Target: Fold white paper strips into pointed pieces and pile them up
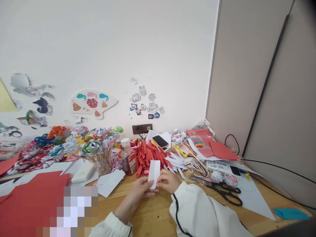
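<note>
Upright between my hands stands a narrow strip of white paper [154, 169], with a lengthwise crease showing. My left hand [142, 189] grips its lower left part, thumb on the front face. At its lower right edge, my right hand [169, 181] pinches the paper with curled fingers. Just behind lies a heap of folded red paper strips [150, 153]. A smaller pile of white paper strips [176, 162] sits to the right of it. Left of the red heap is a glue bottle [128, 159] with a white cap.
Black-handled scissors [222, 191] lie right of my hands. Red paper sheets [37, 197] cover the left side. Paper flowers on sticks [95, 148] stand at the back left. A phone [160, 141] rests behind the red heap. Black cables [271, 171] cross the right side.
</note>
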`<state>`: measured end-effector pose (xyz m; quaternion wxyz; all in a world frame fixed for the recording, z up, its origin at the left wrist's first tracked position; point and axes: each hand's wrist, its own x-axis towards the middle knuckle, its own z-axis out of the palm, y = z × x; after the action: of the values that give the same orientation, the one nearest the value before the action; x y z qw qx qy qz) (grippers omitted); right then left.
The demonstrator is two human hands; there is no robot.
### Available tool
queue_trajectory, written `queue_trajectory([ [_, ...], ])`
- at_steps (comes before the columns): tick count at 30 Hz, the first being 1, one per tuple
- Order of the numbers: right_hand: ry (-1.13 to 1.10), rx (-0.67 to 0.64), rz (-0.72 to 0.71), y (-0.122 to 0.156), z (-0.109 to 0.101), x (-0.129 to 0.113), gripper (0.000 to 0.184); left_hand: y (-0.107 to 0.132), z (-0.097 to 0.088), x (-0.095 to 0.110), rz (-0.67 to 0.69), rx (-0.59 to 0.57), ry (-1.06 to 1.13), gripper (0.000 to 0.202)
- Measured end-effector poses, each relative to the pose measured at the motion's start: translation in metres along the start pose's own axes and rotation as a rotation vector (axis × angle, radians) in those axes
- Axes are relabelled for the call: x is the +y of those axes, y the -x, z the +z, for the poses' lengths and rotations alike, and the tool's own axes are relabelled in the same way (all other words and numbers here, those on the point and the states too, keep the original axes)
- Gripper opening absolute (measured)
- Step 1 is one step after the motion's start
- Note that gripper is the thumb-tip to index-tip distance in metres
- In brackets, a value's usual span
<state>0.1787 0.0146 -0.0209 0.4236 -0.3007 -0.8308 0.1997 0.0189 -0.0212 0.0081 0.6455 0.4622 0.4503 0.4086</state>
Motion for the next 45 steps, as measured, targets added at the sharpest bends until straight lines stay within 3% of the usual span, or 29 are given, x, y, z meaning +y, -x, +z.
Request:
queue_trajectory([
  [9, -0.213, 0.059, 0.335, 0.001, 0.013, 0.006, 0.008, -0.002, 0.003, -0.002, 0.015, -0.007, 0.015, 0.029],
  [22, -0.246, 0.136, 0.405, 0.001, 0.017, -0.001, 0.005, -0.008, 0.006, -0.009, 0.031, -0.002, -0.003, 0.032],
  [29, -0.461, 0.195, 0.436, -0.001, 0.017, -0.010, 0.019, -0.011, 0.002, -0.010, 0.045, -0.075, -0.055, 0.030],
  [35, -0.419, 0.175, 0.382, -0.003, 0.009, -0.003, 0.021, 0.001, 0.000, 0.006, 0.346, -0.122, -0.306, 0.073],
  [36, -0.431, 0.162, 0.380, -0.003, 0.008, -0.001, 0.021, 0.004, -0.002, 0.008, 0.375, -0.132, -0.366, 0.068],
  [40, -0.534, 0.107, 0.406, -0.003, 0.006, 0.001, 0.020, 0.007, -0.007, 0.014, 0.496, -0.067, -0.695, 0.019],
  [45, -0.580, 0.090, 0.398, -0.002, 0.010, 0.002, 0.019, 0.005, -0.009, 0.014, 0.578, -0.051, -0.807, 0.010],
])
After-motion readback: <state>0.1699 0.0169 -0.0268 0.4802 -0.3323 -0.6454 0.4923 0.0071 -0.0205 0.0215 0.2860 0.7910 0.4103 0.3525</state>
